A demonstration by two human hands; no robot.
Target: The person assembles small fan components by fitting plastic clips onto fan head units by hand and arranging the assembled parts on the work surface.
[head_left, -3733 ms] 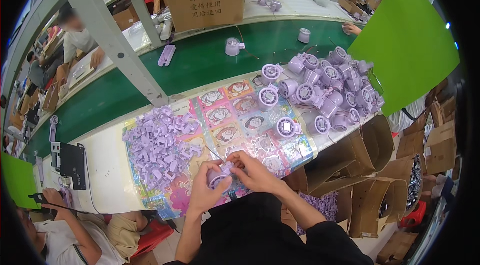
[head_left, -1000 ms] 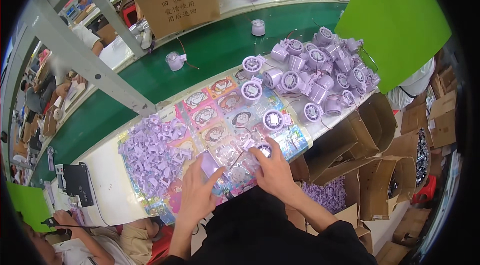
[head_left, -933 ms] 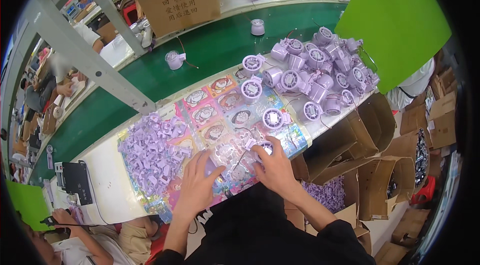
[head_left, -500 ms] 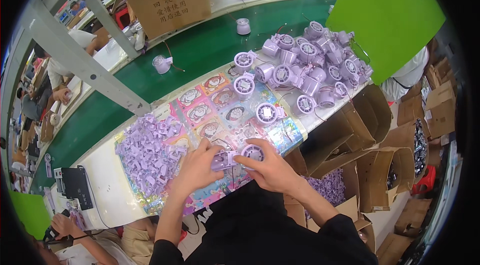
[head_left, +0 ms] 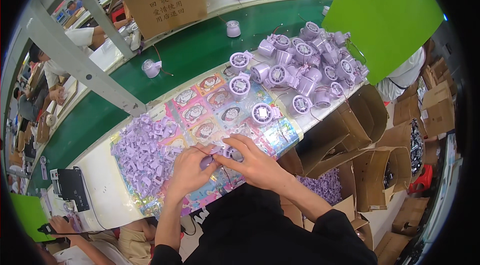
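Both my hands work close together over a colourful printed sheet (head_left: 210, 102) on the bench. In my right hand (head_left: 255, 162) is a round lilac plastic housing (head_left: 233, 153), gripped between thumb and fingers and partly covered by them. My left hand (head_left: 191, 170) pinches the lilac side piece (head_left: 206, 162) of the same assembly; a thin dark wire shows at its fingers. Whether the side piece is fully joined to the housing is hidden. Left of my left hand lies a heap of small lilac clips (head_left: 145, 155). Finished-looking lilac housings with spoked ends (head_left: 263, 113) stand beyond my right hand.
A large pile of lilac housings (head_left: 305, 65) with loose wires fills the bench's far right. Behind runs a green conveyor belt (head_left: 195, 47) carrying spaced housings. A grey metal post (head_left: 85, 60) rises at left. Open cardboard boxes (head_left: 345, 135) stand at right; a co-worker's hand (head_left: 61, 225) is lower left.
My hands have drawn closer together, and the left fingers now close over the side piece. The housing's spoked end has turned and is more covered. Housings on the belt have shifted left.
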